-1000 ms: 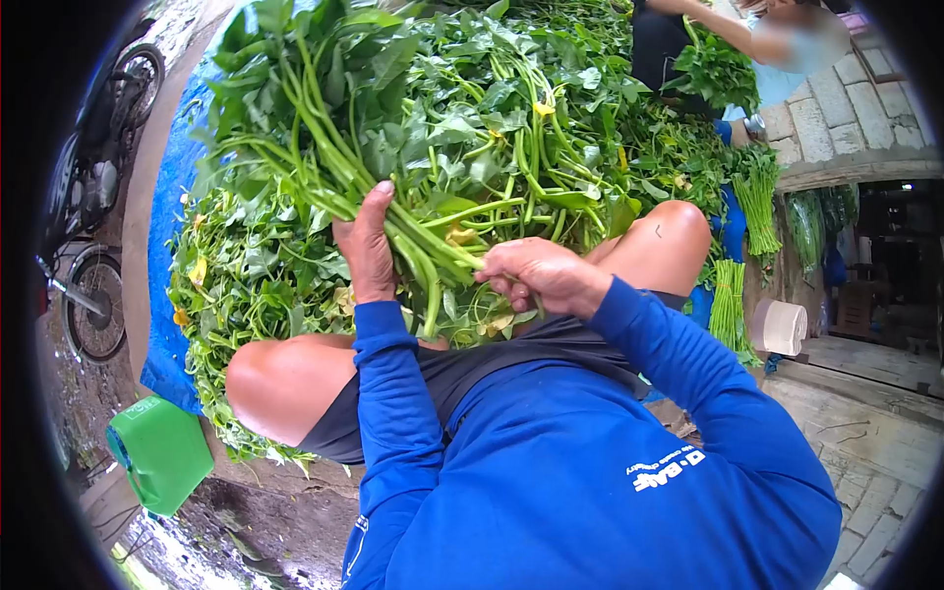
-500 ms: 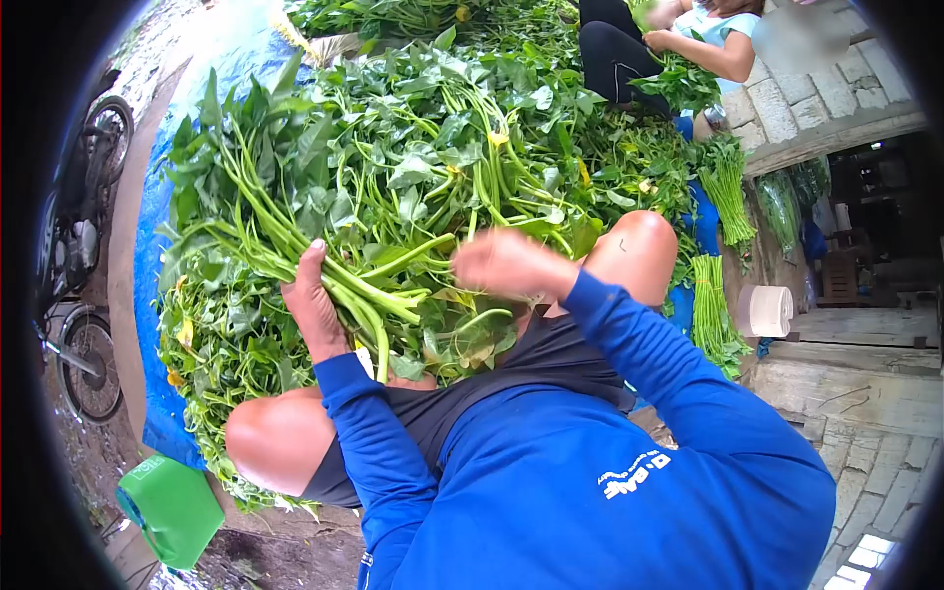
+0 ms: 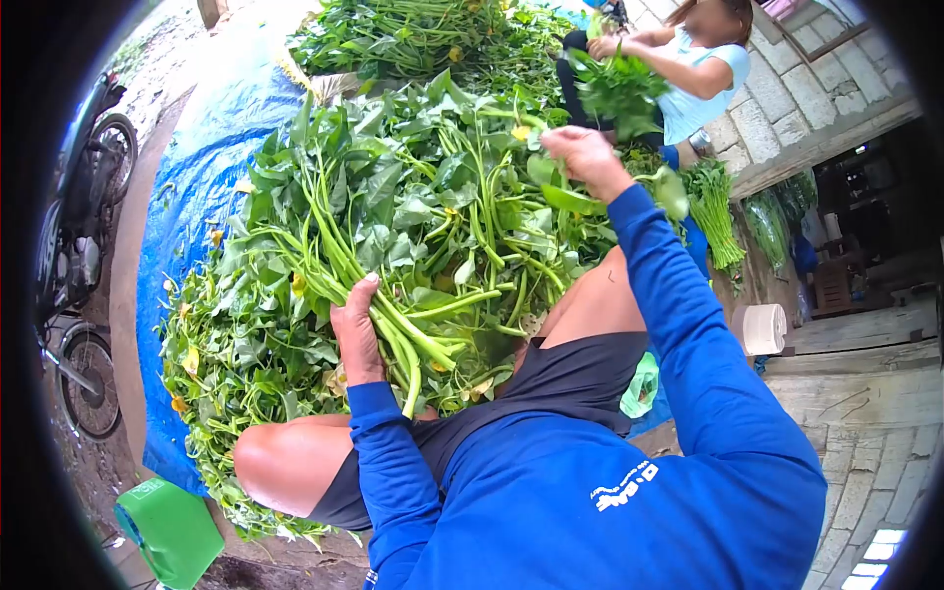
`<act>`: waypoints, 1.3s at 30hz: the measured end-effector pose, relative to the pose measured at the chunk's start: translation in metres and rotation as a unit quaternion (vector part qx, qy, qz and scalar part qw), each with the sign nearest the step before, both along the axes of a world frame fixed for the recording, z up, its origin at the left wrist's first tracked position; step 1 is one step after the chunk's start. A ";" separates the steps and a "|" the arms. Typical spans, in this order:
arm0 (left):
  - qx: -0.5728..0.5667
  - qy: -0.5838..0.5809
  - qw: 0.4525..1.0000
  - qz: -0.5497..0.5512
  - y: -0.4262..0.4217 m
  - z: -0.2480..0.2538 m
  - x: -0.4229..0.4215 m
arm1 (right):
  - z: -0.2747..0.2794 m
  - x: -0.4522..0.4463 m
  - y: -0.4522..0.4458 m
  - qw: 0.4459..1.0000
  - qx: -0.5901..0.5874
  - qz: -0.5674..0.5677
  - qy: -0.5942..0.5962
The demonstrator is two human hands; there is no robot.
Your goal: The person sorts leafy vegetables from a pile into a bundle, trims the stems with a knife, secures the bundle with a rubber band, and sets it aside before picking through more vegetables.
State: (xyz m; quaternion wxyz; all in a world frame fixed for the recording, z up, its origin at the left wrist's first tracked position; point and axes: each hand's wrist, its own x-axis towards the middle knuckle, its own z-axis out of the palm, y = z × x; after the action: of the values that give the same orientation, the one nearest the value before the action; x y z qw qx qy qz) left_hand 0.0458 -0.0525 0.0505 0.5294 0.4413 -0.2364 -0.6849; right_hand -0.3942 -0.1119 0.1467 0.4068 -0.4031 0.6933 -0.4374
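My left hand (image 3: 358,332) is closed around a bunch of water spinach (image 3: 339,251), its thumb across the thick green stems. The cut ends point toward my lap, and the leafy tops lean away to the upper left. Farther out to the right, my right hand (image 3: 587,160) pinches a single water spinach stem (image 3: 513,120). Blurred leaves hang just under that hand, and whether they belong to the same stem I cannot tell. A large heap of loose water spinach (image 3: 265,339) spreads under and around both hands, with some yellow leaves in it.
A blue tarp (image 3: 187,226) lies under the heap. At the upper right a person (image 3: 703,74) holds leafy greens. Tied bundles (image 3: 716,221) and a white roll (image 3: 762,329) are on the right. A green container (image 3: 172,531) and a motorcycle (image 3: 88,256) stand at left.
My right hand has swung up and to the right, away from the bunch, and now grips a stem. My left hand and its bunch sit slightly farther right and lower as the view shifts.
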 end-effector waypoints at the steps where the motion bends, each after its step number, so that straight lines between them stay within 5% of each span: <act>1: 0.004 0.000 1.000 0.003 -0.002 -0.005 0.001 | 0.029 -0.001 0.006 0.997 -0.032 0.008 -0.065; 4: 0.015 0.006 1.000 -0.003 -0.005 -0.007 0.002 | 0.088 0.011 0.029 0.980 -0.039 0.068 -0.182; 6: -0.018 -0.008 1.000 0.015 -0.004 -0.008 -0.004 | 0.092 0.021 0.031 0.977 0.177 0.114 0.013; 8: -0.007 0.004 1.000 0.000 -0.003 -0.007 -0.004 | 0.105 0.027 0.049 0.991 0.036 0.126 -0.018; 10: -0.006 0.008 1.000 -0.017 0.000 0.001 -0.003 | 0.106 0.021 0.054 0.973 -0.043 0.100 -0.206; 13: -0.025 -0.015 0.999 -0.020 0.001 -0.005 -0.010 | 0.085 0.018 0.058 0.982 0.008 0.071 -0.173; 16: -0.022 -0.011 0.999 -0.034 0.004 -0.002 -0.011 | 0.093 0.030 0.066 0.949 -0.041 0.095 -0.297; 22: 0.026 0.008 0.996 -0.081 0.012 -0.006 -0.023 | 0.075 0.068 0.096 0.938 -0.030 0.129 -0.322; 25: 0.050 0.012 0.993 -0.105 0.014 -0.013 -0.029 | 0.061 0.086 0.103 0.945 -0.048 0.125 -0.300; 33: 0.060 -0.005 0.990 -0.129 0.020 -0.043 -0.039 | 0.077 0.154 0.101 0.982 -0.113 0.125 0.082; 36: 0.072 0.016 0.989 -0.126 0.022 -0.048 -0.043 | 0.052 0.175 0.089 0.980 -0.126 0.150 0.037; 39: 0.089 0.041 0.985 -0.141 0.024 -0.047 -0.045 | -0.007 0.200 0.095 0.975 0.079 0.209 -0.002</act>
State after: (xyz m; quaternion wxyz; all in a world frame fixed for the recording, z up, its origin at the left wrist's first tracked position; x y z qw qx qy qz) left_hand 0.0004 -0.0284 0.0034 0.3950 0.4204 -0.2125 -0.7887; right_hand -0.1944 -0.0170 0.1399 0.5215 -0.5048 0.6252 -0.2869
